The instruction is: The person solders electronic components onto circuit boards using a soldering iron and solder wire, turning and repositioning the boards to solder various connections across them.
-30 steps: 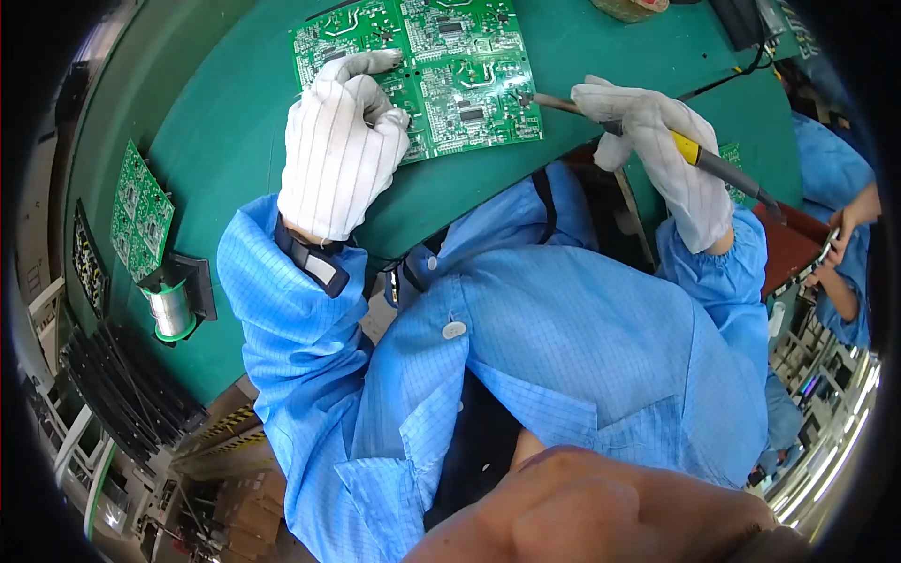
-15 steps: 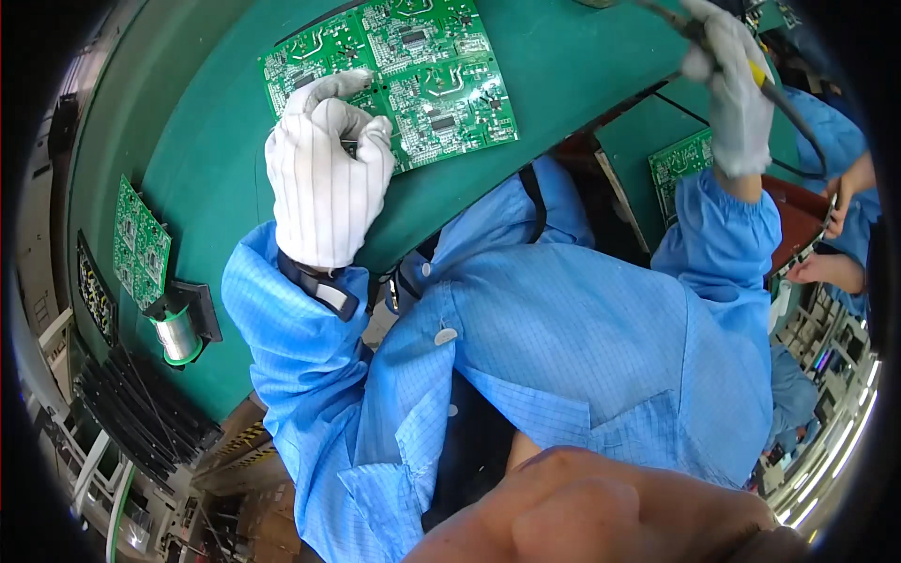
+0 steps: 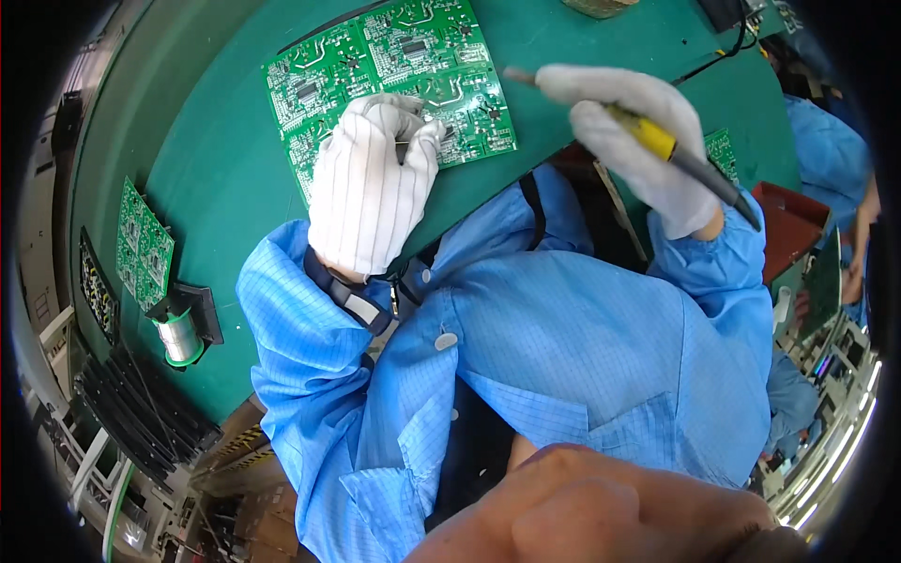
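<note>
A green circuit board panel made of several joined boards lies flat on the green bench. My left hand, in a striped white glove, rests over its near part with thumb and fingers pinched. A short bit of thin wire shows between them; the rest is hidden by the glove. In my gloved right hand is a soldering iron with a yellow and black grip. Its tip points left and hovers just right of the panel, apart from it.
At the left stand a spool of silvery wire and an upright circuit board. A reddish-brown tray sits at the right, near another person's blue sleeve. A round object lies at the far edge of view.
My right hand has brought the soldering iron left and nearer, toward the panel. My left hand has slid right across the boards, still pinched. The other person at the right has moved.
</note>
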Available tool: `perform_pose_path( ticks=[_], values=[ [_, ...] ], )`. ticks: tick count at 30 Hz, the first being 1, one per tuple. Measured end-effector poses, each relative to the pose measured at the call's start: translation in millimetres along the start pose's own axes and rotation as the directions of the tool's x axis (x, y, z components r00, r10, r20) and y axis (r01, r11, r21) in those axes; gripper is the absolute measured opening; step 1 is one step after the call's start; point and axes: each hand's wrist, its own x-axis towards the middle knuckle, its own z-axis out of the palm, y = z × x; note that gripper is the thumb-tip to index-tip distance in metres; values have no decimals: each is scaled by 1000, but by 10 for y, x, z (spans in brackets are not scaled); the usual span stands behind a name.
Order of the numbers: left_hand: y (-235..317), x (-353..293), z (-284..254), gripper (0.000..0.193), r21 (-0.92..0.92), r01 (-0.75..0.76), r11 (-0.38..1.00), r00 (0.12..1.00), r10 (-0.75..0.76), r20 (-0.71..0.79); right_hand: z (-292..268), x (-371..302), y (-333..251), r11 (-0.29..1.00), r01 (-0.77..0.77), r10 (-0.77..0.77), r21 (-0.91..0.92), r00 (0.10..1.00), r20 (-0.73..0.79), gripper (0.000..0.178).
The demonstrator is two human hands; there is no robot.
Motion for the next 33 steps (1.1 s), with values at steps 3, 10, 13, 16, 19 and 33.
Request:
perform_pose_path(
  ticks=[3, 10, 13, 16, 19, 33],
  values=[
    [143, 47, -19, 15, 43, 90, 995, 995, -92, 35, 144, 50, -12, 941, 227, -222, -251, 974, 45, 20],
    [140, 100, -15, 23, 71, 163, 984, 984, -168, 63, 385, 41, 5, 855, 307, -310, -418, 949, 62, 25],
    [121, 109, 16, 24, 103, 160, 982, 983, -168, 77, 385, 59, 16, 865, 323, -330, -383, 943, 49, 25],
    [122, 124, 37, 24, 106, 176, 979, 980, -184, 75, 386, 69, 36, 852, 327, -332, -409, 941, 62, 26],
    [62, 93, 85, 24, 133, 134, 982, 990, -140, 35, 404, 61, 49, 845, 335, -334, -417, 939, 77, 29],
    [67, 91, -97, 24, 21, 72, 997, 995, -74, 71, -39, 82, -54, 662, 388, -439, -641, 894, 88, 25]
  ],
)
